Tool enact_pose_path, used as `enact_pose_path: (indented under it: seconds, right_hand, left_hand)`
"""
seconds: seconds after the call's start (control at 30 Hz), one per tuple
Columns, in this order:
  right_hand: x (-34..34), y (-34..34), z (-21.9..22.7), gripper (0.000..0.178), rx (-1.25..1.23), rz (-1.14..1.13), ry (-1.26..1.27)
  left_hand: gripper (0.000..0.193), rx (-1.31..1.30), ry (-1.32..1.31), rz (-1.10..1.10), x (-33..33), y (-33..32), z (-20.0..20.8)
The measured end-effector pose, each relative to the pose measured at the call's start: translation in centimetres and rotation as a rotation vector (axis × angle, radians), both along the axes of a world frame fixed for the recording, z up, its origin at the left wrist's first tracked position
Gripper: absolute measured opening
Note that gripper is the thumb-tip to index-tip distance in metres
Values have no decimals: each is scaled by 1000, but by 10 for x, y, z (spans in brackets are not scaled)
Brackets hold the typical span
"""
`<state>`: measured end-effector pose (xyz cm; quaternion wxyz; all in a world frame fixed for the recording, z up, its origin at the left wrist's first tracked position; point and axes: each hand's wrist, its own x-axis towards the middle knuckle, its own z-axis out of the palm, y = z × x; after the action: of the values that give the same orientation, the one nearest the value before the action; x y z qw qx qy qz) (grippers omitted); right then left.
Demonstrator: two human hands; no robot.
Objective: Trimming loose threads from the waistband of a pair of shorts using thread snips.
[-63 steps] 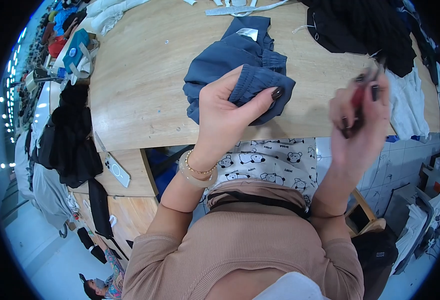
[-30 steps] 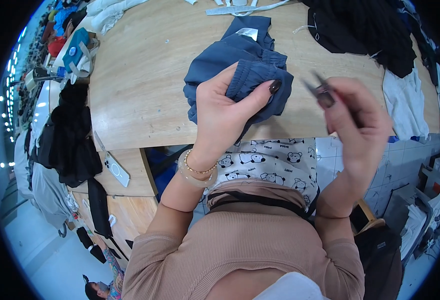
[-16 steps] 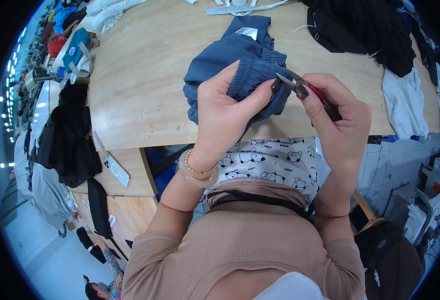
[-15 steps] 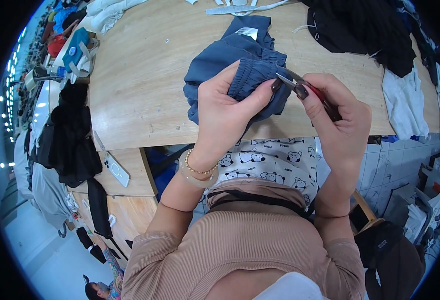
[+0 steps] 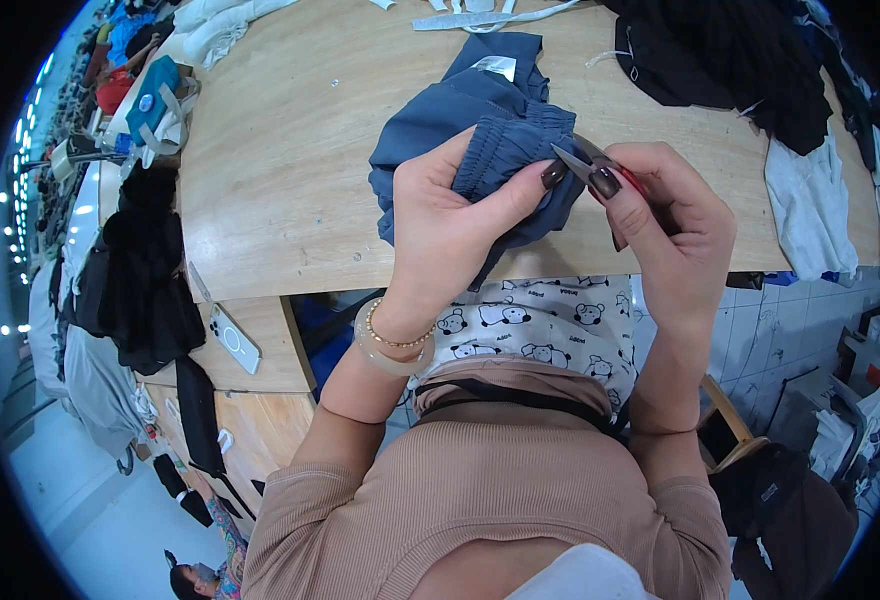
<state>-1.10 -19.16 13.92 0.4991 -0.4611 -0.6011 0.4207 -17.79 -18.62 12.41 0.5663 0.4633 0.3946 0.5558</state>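
Note:
A dark blue garment with a gathered elastic edge and a small white label lies bunched at the table's near side. My left hand is closed on it, the thumb pressing the gathered edge. A pair of small thread snips with metal blades and a partly visible red grip sits in my closed right hand. The blades point left at the garment's edge, close to my left thumb, and look slightly parted. Whether a thread lies between them is too small to tell.
Black cloth is heaped at the table's far right, with a white cloth hanging beside it. White strips lie at the far edge. A phone rests at the left on a lower wooden surface. Another person is at lower left.
My right hand has shifted slightly left and up with the snips, its fingers curling differently around them. The garment and my left hand have barely moved.

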Motion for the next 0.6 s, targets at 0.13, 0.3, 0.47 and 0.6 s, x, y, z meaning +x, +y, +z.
enact_pose_path:
  seconds: [0.13, 0.3, 0.47, 0.6]
  right_hand:
    - [0, -2, -1, 13, -100, 64, 255]
    - [-4, -1, -9, 16, 40, 56, 331]
    - [0, 8, 2, 24, 332, -15, 529]
    - [3, 11, 11, 37, 22, -86, 248]
  left_hand:
    - [16, -10, -40, -14, 1, -1, 4]
    - [14, 81, 46, -1, 2, 2, 7]
    - [14, 14, 127, -31, 3, 2, -6]
    - [15, -65, 42, -7, 2, 0, -4]
